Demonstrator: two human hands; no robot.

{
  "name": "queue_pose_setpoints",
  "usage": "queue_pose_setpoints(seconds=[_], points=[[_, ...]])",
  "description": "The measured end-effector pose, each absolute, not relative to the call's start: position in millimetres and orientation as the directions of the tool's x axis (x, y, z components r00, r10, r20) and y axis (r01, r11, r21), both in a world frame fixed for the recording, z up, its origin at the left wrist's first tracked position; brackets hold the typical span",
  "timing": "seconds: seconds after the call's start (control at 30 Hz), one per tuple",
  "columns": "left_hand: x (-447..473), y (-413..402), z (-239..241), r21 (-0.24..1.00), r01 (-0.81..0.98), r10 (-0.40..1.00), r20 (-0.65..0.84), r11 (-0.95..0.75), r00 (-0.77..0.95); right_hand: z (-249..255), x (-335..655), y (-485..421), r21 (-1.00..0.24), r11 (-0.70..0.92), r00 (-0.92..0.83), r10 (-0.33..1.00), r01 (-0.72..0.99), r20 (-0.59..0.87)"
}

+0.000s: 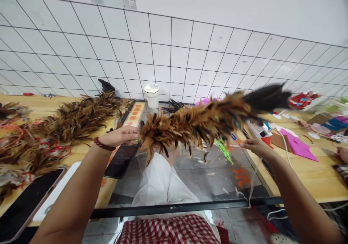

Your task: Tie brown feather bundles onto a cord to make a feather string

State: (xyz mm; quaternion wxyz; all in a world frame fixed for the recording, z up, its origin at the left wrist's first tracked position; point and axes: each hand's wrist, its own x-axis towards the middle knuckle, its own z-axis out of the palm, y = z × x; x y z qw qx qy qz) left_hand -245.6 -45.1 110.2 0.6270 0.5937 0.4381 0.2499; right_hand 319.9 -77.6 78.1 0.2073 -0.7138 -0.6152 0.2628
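A feather duster [201,119], thick with brown feathers and tipped with long black ones, stretches across the middle above the glass tabletop. At its left end my left hand [123,135], with a beaded bracelet on the wrist, closes its fingers on it; the gripped part is hidden. The black tip at upper right is blurred. My right hand [257,148] is below and right of the feathers, apart from them. Its thumb and fingers are pinched together, and I cannot make out what is between them. Below the duster lie green strips [224,151] and loose feather bits.
More brown feather pieces [81,119] with red cords pile up at left, beside phones [28,204]. A white lidded cup [151,95] stands near the wire grid [171,55]. Pink sheet [297,144] and craft items lie at right. Another person's hand [343,154] shows at the right edge.
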Motion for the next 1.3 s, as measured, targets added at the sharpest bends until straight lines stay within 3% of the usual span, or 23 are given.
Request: queue_pose_setpoints(seconds=[0.1, 0.2, 0.33, 0.4, 0.53, 0.6, 0.7, 0.77, 0.83, 0.9, 0.97, 1.0, 1.07, 1.13, 1.17, 1.23, 1.3], points=[[-226.1, -37.9, 106.6, 0.983, -0.009, 0.887, -0.162, 0.184, 0.433, 73.5, 327.8, -81.1, -0.440, -0.123, 0.010, 0.968, 0.890, -0.250], [-194.2, -32.2, 105.3, 0.963, -0.116, 0.896, -0.176, 0.243, 0.409, 86.4, 305.3, -78.1, -0.358, -0.003, -0.059, 0.985, 0.934, -0.162], [-143.1, -29.4, 107.2, 0.931, -0.229, 0.897, -0.176, 0.286, 0.404, 111.0, 213.0, -73.9, -0.564, 0.297, -0.211, 0.954, 0.770, 0.214], [-124.2, -31.8, 110.2, 0.902, -0.283, 0.885, -0.188, 0.327, 0.425, 115.0, 165.4, -74.5, -0.653, 0.388, -0.281, 0.922, 0.651, 0.268], [-118.7, -44.5, 122.6, 0.813, -0.384, 0.853, -0.239, 0.437, 0.463, 107.5, 139.0, -73.5, -0.766, 0.347, -0.629, 0.771, 0.541, -0.095], [-129.6, -53.4, 131.9, 0.768, -0.413, 0.839, -0.286, 0.489, 0.463, 101.4, 158.3, -66.3, -0.739, 0.300, -0.586, 0.795, 0.603, -0.155], [-148.8, -67.0, 148.1, 0.725, -0.460, 0.846, -0.338, 0.513, 0.411, 89.9, 188.8, -53.0, -0.609, 0.288, -0.433, 0.896, 0.739, -0.101], [-158.3, -74.6, 159.3, 0.706, -0.501, 0.860, -0.335, 0.500, 0.386, 79.0, 194.3, -51.4, -0.625, 0.284, -0.465, 0.874, 0.727, -0.144], [-163.8, -80.3, 169.9, 0.687, -0.549, 0.874, -0.299, 0.477, 0.384, 66.0, 187.2, -57.5, -0.734, 0.225, -0.564, 0.787, 0.640, -0.251], [-165.2, -84.0, 178.5, 0.671, -0.593, 0.888, -0.240, 0.444, 0.393, 53.8, 175.3, -65.5, -0.804, 0.075, -0.668, 0.606, 0.590, -0.433], [-161.9, -85.7, 183.6, 0.662, -0.621, 0.896, -0.191, 0.419, 0.400, 46.8, 166.3, -67.3, -0.788, -0.061, -0.701, 0.417, 0.613, -0.578], [-158.3, -85.9, 184.3, 0.659, -0.626, 0.896, -0.185, 0.418, 0.403, 46.4, 164.0, -64.3, -0.777, -0.088, -0.690, 0.407, 0.623, -0.599], [-147.7, -85.2, 181.4, 0.650, -0.617, 0.886, -0.214, 0.443, 0.410, 53.2, 161.9, -51.5, -0.789, -0.054, -0.605, 0.611, 0.612, -0.511], [-134.4, -83.3, 173.3, 0.629, -0.612, 0.870, -0.253, 0.480, 0.422, 68.0, 156.6, -37.1, -0.822, 0.050, -0.423, 0.874, 0.567, -0.238], [-127.7, -82.1, 167.9, 0.624, -0.602, 0.859, -0.261, 0.498, 0.440, 76.8, 150.5, -32.5, -0.845, 0.099, -0.332, 0.938, 0.525, -0.097], [-115.9, -79.3, 156.1, 0.624, -0.584, 0.842, -0.254, 0.519, 0.476, 92.8, 130.1, -32.9, -0.933, 0.145, -0.256, 0.965, 0.331, 0.059], [-107.9, -76.5, 145.3, 0.631, -0.586, 0.844, -0.229, 0.508, 0.485, 102.3, 102.6, -45.3, -0.998, 0.061, -0.363, 0.930, 0.024, 0.049]])
